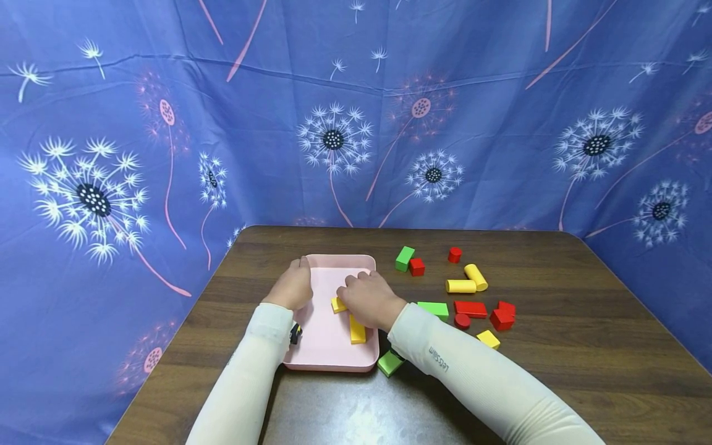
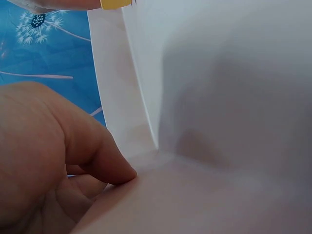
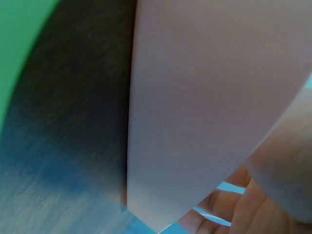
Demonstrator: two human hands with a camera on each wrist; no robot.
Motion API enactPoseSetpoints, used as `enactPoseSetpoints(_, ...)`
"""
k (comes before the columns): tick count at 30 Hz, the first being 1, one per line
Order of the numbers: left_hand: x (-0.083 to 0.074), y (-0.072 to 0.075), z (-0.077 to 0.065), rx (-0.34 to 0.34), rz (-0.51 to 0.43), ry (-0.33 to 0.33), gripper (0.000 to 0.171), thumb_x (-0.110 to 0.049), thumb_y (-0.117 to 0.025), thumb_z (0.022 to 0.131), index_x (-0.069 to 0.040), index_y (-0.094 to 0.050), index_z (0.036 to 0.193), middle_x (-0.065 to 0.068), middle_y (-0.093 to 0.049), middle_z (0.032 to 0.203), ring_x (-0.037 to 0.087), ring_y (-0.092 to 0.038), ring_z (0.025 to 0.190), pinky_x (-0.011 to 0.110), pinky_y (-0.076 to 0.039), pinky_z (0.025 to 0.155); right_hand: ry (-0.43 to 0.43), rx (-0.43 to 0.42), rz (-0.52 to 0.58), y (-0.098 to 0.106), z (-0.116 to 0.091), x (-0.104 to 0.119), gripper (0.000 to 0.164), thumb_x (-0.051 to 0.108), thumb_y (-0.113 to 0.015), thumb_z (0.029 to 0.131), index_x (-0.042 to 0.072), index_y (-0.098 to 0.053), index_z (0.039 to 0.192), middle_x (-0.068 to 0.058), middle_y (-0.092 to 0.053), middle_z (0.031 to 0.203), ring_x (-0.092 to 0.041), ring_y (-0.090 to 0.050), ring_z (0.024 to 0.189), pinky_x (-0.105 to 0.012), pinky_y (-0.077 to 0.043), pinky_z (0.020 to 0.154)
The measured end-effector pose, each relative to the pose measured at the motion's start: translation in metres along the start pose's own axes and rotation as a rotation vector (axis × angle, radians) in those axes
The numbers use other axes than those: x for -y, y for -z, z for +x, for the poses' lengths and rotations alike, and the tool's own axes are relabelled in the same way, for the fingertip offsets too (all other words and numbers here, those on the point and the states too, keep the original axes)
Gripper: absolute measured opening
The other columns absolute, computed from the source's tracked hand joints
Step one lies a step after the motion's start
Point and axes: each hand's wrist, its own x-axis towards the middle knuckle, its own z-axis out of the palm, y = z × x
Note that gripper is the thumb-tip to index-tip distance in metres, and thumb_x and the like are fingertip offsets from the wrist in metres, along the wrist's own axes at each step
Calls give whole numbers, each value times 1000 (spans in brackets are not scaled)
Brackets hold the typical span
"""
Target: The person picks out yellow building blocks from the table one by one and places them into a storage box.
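Note:
A pink tray (image 1: 328, 358) lies on the table. My left hand (image 1: 293, 285) grips its left rim near the far corner; in the left wrist view the thumb (image 2: 114, 163) presses down on the rim. Over the tray's right half, my right hand (image 1: 369, 301) bends its fingers down and pinches a small yellow block (image 1: 338, 305). Some of that block is hidden by the fingers. A longer yellow block (image 1: 358, 330) sits in the tray below the right hand, its far end covered. In the right wrist view the tray's outer wall (image 3: 195, 107) hides the fingertips.
Right of the tray are a green block (image 1: 405, 258), a red cube (image 1: 417, 267), yellow cylinders (image 1: 460, 286), a long red block (image 1: 470, 309), a yellow block (image 1: 488, 339) and several other pieces. A green block (image 1: 391, 363) lies beside the tray's near right corner, under the right forearm.

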Motion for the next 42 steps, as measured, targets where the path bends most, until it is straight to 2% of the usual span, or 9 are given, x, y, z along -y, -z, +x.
enactPoseSetpoints(7, 0, 0, 0, 4, -10, 9, 69, -1, -52, 84, 15, -16, 141, 33, -32, 139, 38, -40, 121, 45, -33, 105, 6, 33, -3, -3, 3, 0, 19, 28, -64, 86, 23, -66, 105, 0, -60, 88, -21, -50, 73, -40, -48, 69)
enactPoseSetpoints(28, -2, 0, -1, 7, -4, 14, 66, -1, -51, 86, 15, -17, 141, 33, -32, 139, 36, -41, 120, 44, -34, 105, -17, 34, 2, -2, 6, -2, 15, 25, -63, 86, 18, -65, 99, -2, -59, 82, -21, -52, 68, -39, -52, 64)
enactPoseSetpoints(35, -1, -1, 0, 9, 2, 13, 67, -1, -51, 85, 15, -17, 141, 32, -32, 139, 36, -40, 121, 44, -33, 106, -23, 60, 15, -4, 8, -5, 25, 33, -70, 82, 17, -65, 101, -1, -60, 85, -20, -52, 69, -38, -53, 68)
enactPoseSetpoints(42, -1, -1, 1, 7, -8, 18, 67, -2, -51, 86, 15, -16, 141, 33, -33, 138, 37, -41, 120, 46, -34, 105, -27, 77, 28, -2, 10, -5, 26, 34, -69, 83, 16, -66, 102, -2, -61, 86, -20, -53, 70, -39, -53, 71)
